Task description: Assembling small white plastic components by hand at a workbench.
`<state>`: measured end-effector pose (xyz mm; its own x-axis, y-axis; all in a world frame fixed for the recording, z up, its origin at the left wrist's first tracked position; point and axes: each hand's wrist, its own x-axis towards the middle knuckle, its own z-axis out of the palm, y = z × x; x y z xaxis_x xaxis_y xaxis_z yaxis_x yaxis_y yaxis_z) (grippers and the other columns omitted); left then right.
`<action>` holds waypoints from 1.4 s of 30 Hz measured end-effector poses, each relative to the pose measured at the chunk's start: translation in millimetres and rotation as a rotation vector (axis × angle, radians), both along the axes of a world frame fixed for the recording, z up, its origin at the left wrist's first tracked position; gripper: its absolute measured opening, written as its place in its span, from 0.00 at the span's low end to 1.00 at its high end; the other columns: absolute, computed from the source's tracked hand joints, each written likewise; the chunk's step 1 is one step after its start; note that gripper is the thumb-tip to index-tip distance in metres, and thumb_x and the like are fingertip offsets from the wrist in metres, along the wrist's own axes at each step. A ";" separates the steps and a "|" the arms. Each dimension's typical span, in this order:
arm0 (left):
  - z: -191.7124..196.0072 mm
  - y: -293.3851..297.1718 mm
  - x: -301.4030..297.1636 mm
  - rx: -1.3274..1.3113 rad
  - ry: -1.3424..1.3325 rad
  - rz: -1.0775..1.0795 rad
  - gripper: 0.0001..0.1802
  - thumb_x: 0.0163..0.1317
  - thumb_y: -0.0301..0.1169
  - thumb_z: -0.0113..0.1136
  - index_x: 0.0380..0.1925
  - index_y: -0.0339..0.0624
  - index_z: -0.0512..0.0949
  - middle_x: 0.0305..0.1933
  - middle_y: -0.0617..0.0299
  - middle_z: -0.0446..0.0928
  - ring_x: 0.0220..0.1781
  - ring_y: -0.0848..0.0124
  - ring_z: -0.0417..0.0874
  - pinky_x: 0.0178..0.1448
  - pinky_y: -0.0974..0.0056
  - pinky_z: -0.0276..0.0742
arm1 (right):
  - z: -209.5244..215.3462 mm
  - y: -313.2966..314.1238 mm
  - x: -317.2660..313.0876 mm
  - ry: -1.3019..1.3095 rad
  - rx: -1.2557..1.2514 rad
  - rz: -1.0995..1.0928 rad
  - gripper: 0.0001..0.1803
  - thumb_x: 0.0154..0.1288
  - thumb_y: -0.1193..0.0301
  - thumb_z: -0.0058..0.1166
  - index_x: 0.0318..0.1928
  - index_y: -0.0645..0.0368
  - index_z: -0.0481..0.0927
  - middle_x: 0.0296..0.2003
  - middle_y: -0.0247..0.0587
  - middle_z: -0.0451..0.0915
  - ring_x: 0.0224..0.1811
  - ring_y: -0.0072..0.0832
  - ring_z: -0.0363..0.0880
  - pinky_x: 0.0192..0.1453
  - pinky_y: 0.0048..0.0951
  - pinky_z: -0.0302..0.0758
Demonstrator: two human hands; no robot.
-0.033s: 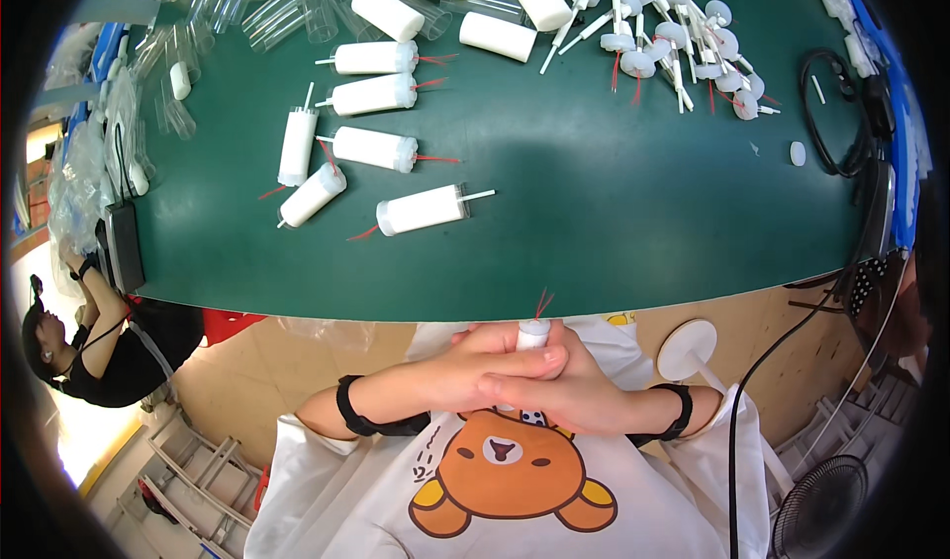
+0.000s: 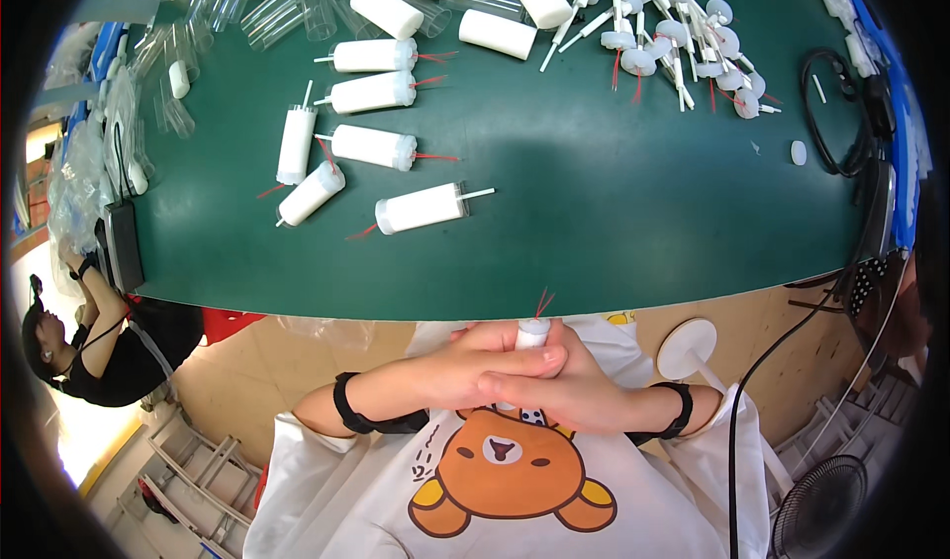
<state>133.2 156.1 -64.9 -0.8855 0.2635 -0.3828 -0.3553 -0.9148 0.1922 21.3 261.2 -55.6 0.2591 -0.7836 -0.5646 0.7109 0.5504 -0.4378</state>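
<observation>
Close to my body, just off the table's near edge, my left hand (image 2: 485,366) and my right hand (image 2: 564,381) are wrapped together round a white cylinder (image 2: 533,333). Only its upper end shows, a whitish cap with thin red wires sticking up from it; my fingers hide most of the rest. On the table ahead lies a similar cylinder (image 2: 423,209), white inside a clear sleeve, with a thin white tube at one end and red wires at the other. Several more like it, such as this cylinder (image 2: 374,147), rest to its upper left.
The green table (image 2: 594,242) bears clear plastic tubes (image 2: 282,20) and plain white cylinders (image 2: 497,35) at the back. White discs with stems and red wires (image 2: 673,35) are heaped back right, near a coiled black cable (image 2: 807,114). Another person (image 2: 99,351) sits at left.
</observation>
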 end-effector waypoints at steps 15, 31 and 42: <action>34.8 13.2 -23.8 0.090 -0.299 0.193 0.12 0.68 0.41 0.46 0.38 0.43 0.69 0.31 0.70 0.67 0.30 0.81 0.65 0.36 0.72 0.66 | 13.8 -14.5 -33.9 -0.363 0.079 0.096 0.19 0.62 0.70 0.54 0.51 0.65 0.67 0.38 0.33 0.74 0.39 0.16 0.72 0.40 0.21 0.70; 65.7 -10.9 -24.1 0.003 0.105 -0.002 0.30 0.64 0.58 0.31 0.39 0.42 0.69 0.26 0.65 0.67 0.25 0.73 0.67 0.32 0.69 0.63 | 63.8 4.9 -38.8 0.004 -0.195 0.005 0.20 0.59 0.66 0.58 0.46 0.63 0.69 0.39 0.35 0.74 0.41 0.19 0.73 0.45 0.20 0.70; 82.3 -25.0 -45.7 -0.511 0.334 0.152 0.16 0.65 0.40 0.44 0.38 0.36 0.68 0.32 0.63 0.69 0.34 0.77 0.70 0.37 0.70 0.66 | 64.6 -43.8 -59.4 -0.078 -0.320 -0.066 0.27 0.59 0.56 0.49 0.48 0.68 0.73 0.49 0.44 0.71 0.49 0.28 0.72 0.50 0.27 0.69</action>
<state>87.5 131.1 17.3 -0.9923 -0.0175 -0.1230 -0.0738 -0.7136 0.6967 -38.1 217.4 9.0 0.2351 -0.9345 -0.2672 0.7787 0.3456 -0.5237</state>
